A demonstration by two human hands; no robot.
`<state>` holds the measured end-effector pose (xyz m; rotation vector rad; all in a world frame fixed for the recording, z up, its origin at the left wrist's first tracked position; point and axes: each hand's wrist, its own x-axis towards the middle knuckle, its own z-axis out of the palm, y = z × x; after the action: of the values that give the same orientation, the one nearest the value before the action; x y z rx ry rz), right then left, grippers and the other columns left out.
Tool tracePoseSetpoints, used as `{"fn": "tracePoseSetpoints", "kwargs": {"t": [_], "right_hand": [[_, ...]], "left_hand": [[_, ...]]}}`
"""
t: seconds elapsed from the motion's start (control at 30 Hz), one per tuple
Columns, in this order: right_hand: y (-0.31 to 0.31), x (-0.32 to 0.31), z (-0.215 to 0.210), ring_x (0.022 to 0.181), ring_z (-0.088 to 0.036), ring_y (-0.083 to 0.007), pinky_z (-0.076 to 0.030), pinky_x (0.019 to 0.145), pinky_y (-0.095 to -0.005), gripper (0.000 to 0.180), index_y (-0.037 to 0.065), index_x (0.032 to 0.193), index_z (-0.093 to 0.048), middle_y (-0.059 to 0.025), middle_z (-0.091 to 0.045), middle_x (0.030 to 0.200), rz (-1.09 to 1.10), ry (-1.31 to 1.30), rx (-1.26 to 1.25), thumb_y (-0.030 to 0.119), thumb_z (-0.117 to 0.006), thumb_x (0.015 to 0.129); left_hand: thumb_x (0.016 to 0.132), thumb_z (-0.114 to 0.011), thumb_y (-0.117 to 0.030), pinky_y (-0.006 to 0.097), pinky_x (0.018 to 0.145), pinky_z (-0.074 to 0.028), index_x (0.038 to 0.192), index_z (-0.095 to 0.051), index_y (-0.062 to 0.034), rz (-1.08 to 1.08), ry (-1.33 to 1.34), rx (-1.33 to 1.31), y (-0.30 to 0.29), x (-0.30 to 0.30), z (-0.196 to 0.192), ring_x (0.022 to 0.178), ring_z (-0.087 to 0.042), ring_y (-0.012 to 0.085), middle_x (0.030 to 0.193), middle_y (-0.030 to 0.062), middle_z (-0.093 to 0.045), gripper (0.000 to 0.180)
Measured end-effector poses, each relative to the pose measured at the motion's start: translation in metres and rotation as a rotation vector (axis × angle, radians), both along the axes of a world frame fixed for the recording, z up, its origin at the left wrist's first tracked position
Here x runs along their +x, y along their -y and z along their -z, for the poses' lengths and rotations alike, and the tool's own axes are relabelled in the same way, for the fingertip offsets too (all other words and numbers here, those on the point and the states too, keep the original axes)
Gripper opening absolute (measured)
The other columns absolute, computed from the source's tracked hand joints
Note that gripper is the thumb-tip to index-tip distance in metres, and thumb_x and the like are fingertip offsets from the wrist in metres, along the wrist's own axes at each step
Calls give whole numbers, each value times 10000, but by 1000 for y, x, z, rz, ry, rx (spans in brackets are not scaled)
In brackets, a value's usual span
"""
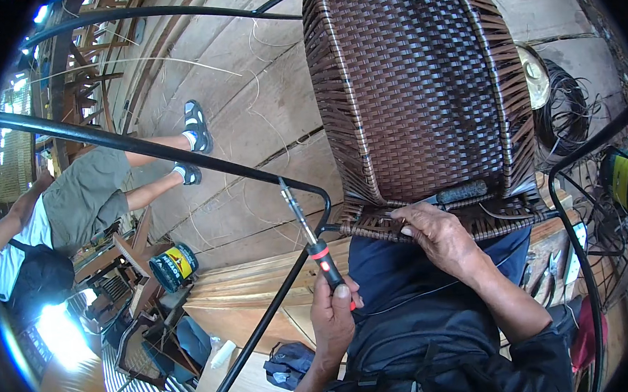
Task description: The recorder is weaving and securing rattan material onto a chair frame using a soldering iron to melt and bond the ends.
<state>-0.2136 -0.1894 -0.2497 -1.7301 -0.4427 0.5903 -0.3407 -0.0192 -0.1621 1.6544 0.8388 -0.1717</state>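
Left hand [333, 315] clamped on red-handled screwdriver [309, 231], shaft pointing up-left, away from woven chair back [416, 96]. Right hand [437, 235] nearer, fingers pinched on its bottom weave edge.

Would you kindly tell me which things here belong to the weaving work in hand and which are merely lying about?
In hand:
left hand holding a red-and-black screwdriver
right hand on the woven chair's edge
black metal frame
dark-handled tool resting on the weave

Lying about:
blue-and-yellow can
coil of dark strand
another person nearby
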Motion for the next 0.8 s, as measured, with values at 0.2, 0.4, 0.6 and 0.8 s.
{"fn": "tracePoseSetpoints", "kwargs": {"t": [0.2, 0.4, 0.6, 0.8], "right_hand": [[-2, -2, -2, 950, -618, -353, -509, 817, -389, 279, -34, 1107, -567, -207, -614, 1059, 117, 102, -90, 24, -615, 838], [19, -26, -64, 968, -612, -304, -486, 847, -362, 419, -42, 1201, -493, -203, -591, 1074, 61, -350, -118, 209, -615, 889], [25, -25, -73, 849, -551, -117, -465, 751, -244, 630, -51, 1311, -443, -75, -595, 1018, 105, -672, 158, 445, -538, 934], [44, 16, -88, 602, -435, -67, -361, 539, -205, 595, -38, 1238, -509, 8, -520, 732, 119, -525, -54, 435, -611, 891]], "left_hand": [[954, -495, -145, 282, 856, -478, 1207, -421, 16, -54, 11, -219, 11, 4, 2, 889, -596, 139, 1037, 79, -586, 309], [917, -576, -90, 310, 994, -397, 1250, -494, 20, 44, 19, -561, 34, 25, 16, 1258, -422, 192, 1369, 115, -395, 360], [935, -578, -159, 307, 812, -526, 1221, -528, 10, 261, 230, -465, 41, 47, 20, 1162, -491, 233, 1350, 116, -393, 337], [855, -597, -101, 385, 814, -536, 1338, -370, 20, 558, 240, 293, 22, 52, 52, 1083, -568, 357, 1329, 187, -429, 547]]}}
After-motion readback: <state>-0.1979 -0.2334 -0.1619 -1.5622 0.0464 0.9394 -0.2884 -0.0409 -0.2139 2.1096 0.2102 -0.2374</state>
